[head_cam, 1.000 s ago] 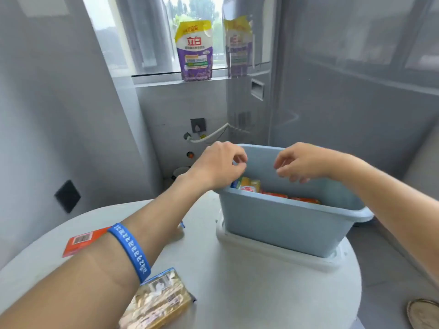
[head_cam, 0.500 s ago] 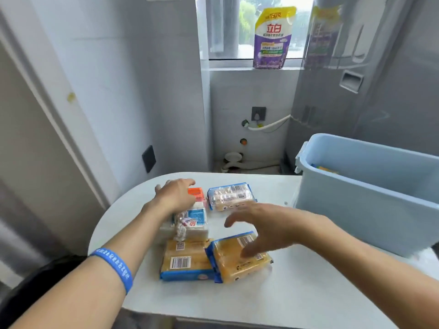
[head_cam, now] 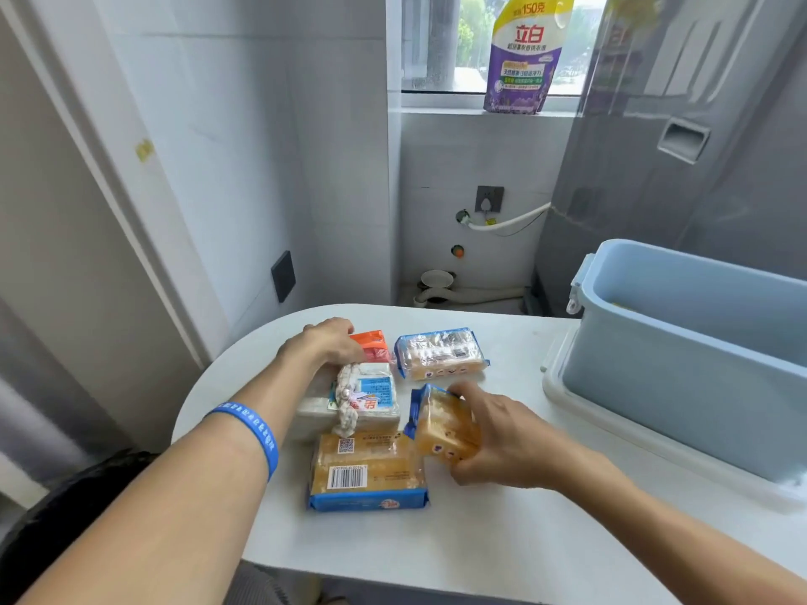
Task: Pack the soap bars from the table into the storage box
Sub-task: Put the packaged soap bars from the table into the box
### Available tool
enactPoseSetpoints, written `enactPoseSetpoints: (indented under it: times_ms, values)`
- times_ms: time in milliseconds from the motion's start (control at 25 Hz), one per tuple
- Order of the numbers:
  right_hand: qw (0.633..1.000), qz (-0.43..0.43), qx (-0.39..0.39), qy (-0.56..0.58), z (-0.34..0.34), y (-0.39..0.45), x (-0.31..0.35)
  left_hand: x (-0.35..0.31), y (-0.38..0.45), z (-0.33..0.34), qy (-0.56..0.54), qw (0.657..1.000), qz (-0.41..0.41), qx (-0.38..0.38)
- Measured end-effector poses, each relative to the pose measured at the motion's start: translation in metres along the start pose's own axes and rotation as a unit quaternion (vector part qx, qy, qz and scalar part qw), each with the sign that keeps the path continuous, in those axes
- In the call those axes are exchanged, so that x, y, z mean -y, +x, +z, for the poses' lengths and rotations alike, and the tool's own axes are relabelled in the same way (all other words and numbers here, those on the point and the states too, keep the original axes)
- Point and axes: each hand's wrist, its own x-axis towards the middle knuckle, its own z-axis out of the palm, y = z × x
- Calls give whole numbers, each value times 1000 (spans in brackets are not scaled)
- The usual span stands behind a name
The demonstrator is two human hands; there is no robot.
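On the white worktop (head_cam: 502, 556), your right hand (head_cam: 508, 443) has its grip wrapped around a yellow soap bar in a blue-edged wrapper (head_cam: 441, 423), thumb on the near side and fingers over the far end, with the bar tilted up on one edge. Your left hand (head_cam: 327, 342), at about 10 o'clock from the right one, lies palm down on an orange-wrapped soap bar (head_cam: 375, 344); you cannot tell from here whether its grip is closed on the pack or only resting there. A blue wristband (head_cam: 251, 434) sits on your left forearm.

Just beside the held bar, at its 9 o'clock, lies a white pack with a blue label (head_cam: 367, 397). At 7 o'clock from the held bar a flat yellow bar with a barcode (head_cam: 367, 473) lies face up. At 12 o'clock a clear-wrapped yellow bar (head_cam: 441, 353) lies apart from the others.

The light blue storage box (head_cam: 681, 386) stands open at 3 o'clock on the worktop, seated on a white lid (head_cam: 611, 425). A purple and yellow detergent pouch (head_cam: 522, 58) stands on the window sill at 12 o'clock.
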Motion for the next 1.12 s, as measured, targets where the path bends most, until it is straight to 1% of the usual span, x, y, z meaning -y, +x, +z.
enactPoseSetpoints:
  times_ms: [40, 120, 160, 200, 240, 280, 320, 360, 400, 440, 480, 520, 560, 680, 760, 840, 880, 960, 1000, 1040, 1080, 1120]
  values:
    - [998, 23, -17, 58, -1, 0, -1, -2, 1, 3, 26, 999, 8, -25]
    - [981, 70, -38, 179, -4, 2, 0, -6, -1, 8, 50, 993, 38, -101]
    - [965, 88, -44, 243, -6, 4, 1, -9, -4, 10, 47, 987, 51, -146]
    - [942, 102, -51, 316, -8, 5, 2, -13, -8, 9, 21, 978, 64, -196]
    - [906, 116, -54, 403, -11, 7, 2, -18, -12, 5, -36, 966, 80, -243]
    - [855, 129, -55, 499, -13, 9, 0, -25, -18, -1, -120, 950, 91, -275]
    - [795, 141, -53, 588, -18, 11, -3, -34, -23, -10, -237, 924, 100, -281]
    - [740, 145, -54, 654, -24, 10, -5, -45, -29, -20, -383, 882, 106, -251]
    - [701, 142, -61, 696, -32, 8, -7, -56, -38, -29, -530, 824, 115, -163]
    - [677, 135, -74, 720, -40, 6, -8, -68, -48, -35, -638, 756, 138, -45]
    - [666, 128, -89, 730, -48, 3, -9, -78, -58, -37, -701, 693, 156, 53]
    - [664, 129, -108, 729, -57, -2, -9, -90, -67, -36, -722, 662, 166, 114]
    - [669, 131, -127, 721, -67, -7, -10, -102, -76, -32, -723, 651, 178, 148]
    - [701, 139, -166, 680, -102, -30, -22, -146, -99, -18, -717, 644, 200, 178]
    - [711, 154, -203, 655, -135, -53, -39, -179, -111, -9, -705, 653, 205, 185]
    - [739, 154, -254, 605, -172, -77, -60, -212, -117, -4, -674, 687, 207, 177]
    - [760, 156, -291, 560, -191, -87, -73, -231, -119, -1, -658, 702, 211, 174]
    - [798, 170, -369, 445, -223, -101, -97, -268, -120, -2, -634, 719, 239, 157]
    - [809, 180, -399, 393, -237, -106, -112, -290, -117, -2, -611, 736, 260, 134]
    - [818, 196, -412, 352, -247, -109, -128, -310, -113, 0, -572, 765, 279, 102]
    - [834, 215, -401, 313, -253, -110, -143, -329, -109, 4, -522, 799, 288, 78]
    - [859, 237, -367, 267, -255, -110, -156, -346, -104, 11, -472, 832, 282, 73]
